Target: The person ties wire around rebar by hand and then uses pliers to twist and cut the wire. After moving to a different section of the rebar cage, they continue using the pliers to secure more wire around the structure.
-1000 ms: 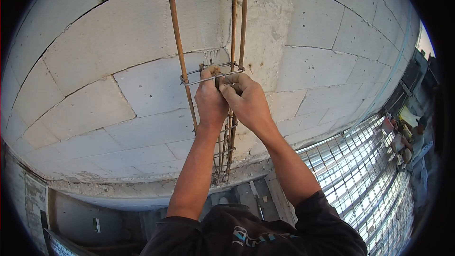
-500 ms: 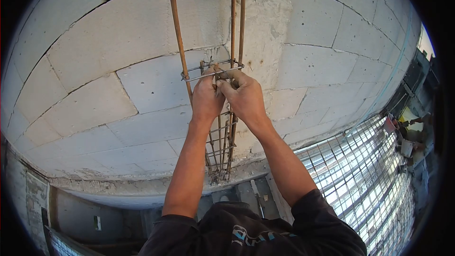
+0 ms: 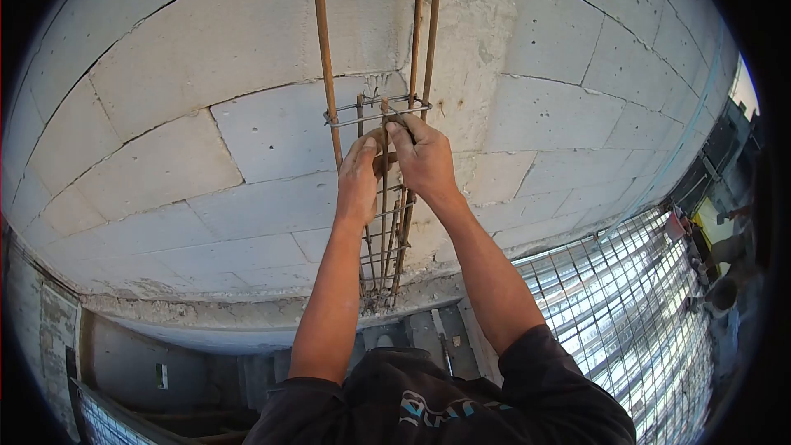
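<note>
A tall cage of rusty rebar (image 3: 324, 41) stands against the block wall, crossed by wire-thin metal stirrups. Both hands work just below one stirrup (image 3: 353, 122), where a shorter upright rebar (image 3: 385, 177) ends. My left hand (image 3: 356, 185) is curled at this short bar, thumb on the near side and fingertips passing behind it. On the other side, my right hand (image 3: 430, 161) pinches close to the bar's top, with thumb and index finger pressed together. Whatever lies between those right fingertips is hidden. Another short bar (image 3: 360, 111) rises just left of them.
Pale blocks (image 3: 272, 136) form the wall, with a rough concrete column (image 3: 465, 49) behind the cage. At lower right, a steel mesh (image 3: 610, 313) lies over shiny corrugated sheeting. Another person (image 3: 729, 255) is at the far right edge. A ledge (image 3: 247, 313) runs along the wall's foot.
My left hand has moved slightly lower and apart from the right, uncovering the short bar's top. The right hand stays near the stirrup. The view has shifted slightly.
</note>
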Tool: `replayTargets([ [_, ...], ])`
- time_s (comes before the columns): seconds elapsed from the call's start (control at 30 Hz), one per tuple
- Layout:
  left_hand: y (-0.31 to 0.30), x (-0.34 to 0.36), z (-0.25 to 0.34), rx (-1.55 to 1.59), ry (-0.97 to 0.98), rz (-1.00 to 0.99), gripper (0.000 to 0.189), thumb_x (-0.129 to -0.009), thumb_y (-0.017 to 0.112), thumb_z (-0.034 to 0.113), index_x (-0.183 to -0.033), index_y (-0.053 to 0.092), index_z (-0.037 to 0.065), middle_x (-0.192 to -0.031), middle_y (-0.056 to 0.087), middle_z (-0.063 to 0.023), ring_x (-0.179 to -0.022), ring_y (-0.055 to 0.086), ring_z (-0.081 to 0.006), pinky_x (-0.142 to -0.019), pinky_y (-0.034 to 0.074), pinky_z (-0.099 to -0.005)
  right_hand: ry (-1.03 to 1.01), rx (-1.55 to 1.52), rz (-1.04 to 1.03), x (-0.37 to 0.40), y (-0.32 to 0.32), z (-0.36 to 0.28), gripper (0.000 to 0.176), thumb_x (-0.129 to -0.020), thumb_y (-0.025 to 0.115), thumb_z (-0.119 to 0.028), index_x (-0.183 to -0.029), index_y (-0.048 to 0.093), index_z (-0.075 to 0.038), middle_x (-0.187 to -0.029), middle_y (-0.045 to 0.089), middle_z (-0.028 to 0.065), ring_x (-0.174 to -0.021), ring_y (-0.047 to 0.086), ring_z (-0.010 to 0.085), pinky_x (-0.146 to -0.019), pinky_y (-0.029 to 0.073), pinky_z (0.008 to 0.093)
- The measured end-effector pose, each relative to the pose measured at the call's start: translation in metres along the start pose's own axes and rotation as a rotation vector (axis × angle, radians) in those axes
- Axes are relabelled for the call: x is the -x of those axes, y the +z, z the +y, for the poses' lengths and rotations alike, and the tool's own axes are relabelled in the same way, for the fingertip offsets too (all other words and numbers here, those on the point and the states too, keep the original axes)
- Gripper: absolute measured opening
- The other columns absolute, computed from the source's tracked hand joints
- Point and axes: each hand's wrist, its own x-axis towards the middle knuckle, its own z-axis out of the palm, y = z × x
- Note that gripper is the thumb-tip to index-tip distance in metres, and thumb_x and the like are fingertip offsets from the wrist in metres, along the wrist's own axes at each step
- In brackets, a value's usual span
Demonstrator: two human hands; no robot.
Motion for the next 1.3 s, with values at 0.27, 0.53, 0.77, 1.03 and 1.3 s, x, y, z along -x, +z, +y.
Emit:
replayTargets([
  [0.27, -0.009, -0.015, -0.005, 0.102, -0.072, -0.154, 0.031, -0.103, 0.050, 0.028, -0.125, 0.057, 0.006, -0.114, 0.063, -0.0041, -0.098, 0.058, -0.0150, -0.089, 0.046, -0.0343, 0.001, -0.356, -0.131, -0.011, -0.003, 0.015, 0.022, -0.099, 0.058, -0.020, -0.095, 0.066, 0.001, -0.070, 0.063, 0.0054, -0.064, 0.055, 0.0110, -0.060, 0.047, 0.0311],
  [0.53, 0.022, 0.004, 0.001, 0.374, 0.023, 0.210, 0.028, -0.098, 0.062, 0.019, -0.121, 0.057, 0.003, -0.110, 0.065, -0.0064, -0.101, 0.060, -0.0166, -0.090, 0.048, -0.0313, -0.006, -0.122, 0.092, 0.000, 0.008, 0.005, 0.021, -0.097, 0.061, -0.020, -0.098, 0.065, 0.001, -0.070, 0.063, 0.0135, -0.061, 0.057, 0.0187, -0.059, 0.047, 0.0358],
  [0.77, 0.044, -0.022, 0.016, 0.481, 0.037, 0.385, 0.024, -0.100, 0.057, 0.016, -0.119, 0.060, 0.002, -0.110, 0.066, -0.0085, -0.098, 0.063, -0.0196, -0.090, 0.051, -0.0335, 0.017, -0.003, 0.187, 0.002, 0.013, 0.002, 0.020, -0.098, 0.061, -0.020, -0.101, 0.066, -0.001, -0.075, 0.064, 0.0133, -0.064, 0.056, 0.0174, -0.061, 0.047, 0.0328],
  [1.03, 0.054, 0.006, 0.010, 0.535, 0.256, 0.325, 0.025, -0.101, 0.055, 0.017, -0.117, 0.061, -0.001, -0.110, 0.065, -0.0108, -0.105, 0.062, -0.0205, -0.094, 0.049, -0.0336, 0.003, 0.013, 0.244, 0.003, 0.020, 0.004, 0.019, -0.099, 0.060, -0.019, -0.103, 0.060, -0.001, -0.074, 0.063, 0.0122, -0.062, 0.058, 0.0166, -0.058, 0.048, 0.0346],
  [1.3, 0.039, 0.028, 0.003, -0.758, 0.932, 0.415, 0.020, -0.094, 0.066, 0.015, -0.108, 0.070, 0.001, -0.104, 0.069, -0.0125, -0.096, 0.065, -0.0230, -0.085, 0.051, -0.0337, 0.150, -0.706, 0.066, 0.032, -0.005, -0.011, 0.015, -0.100, 0.052, -0.012, -0.108, 0.057, 0.000, -0.077, 0.058, 0.0006, -0.061, 0.048, 0.0051, -0.050, 0.041, 0.0234],
])
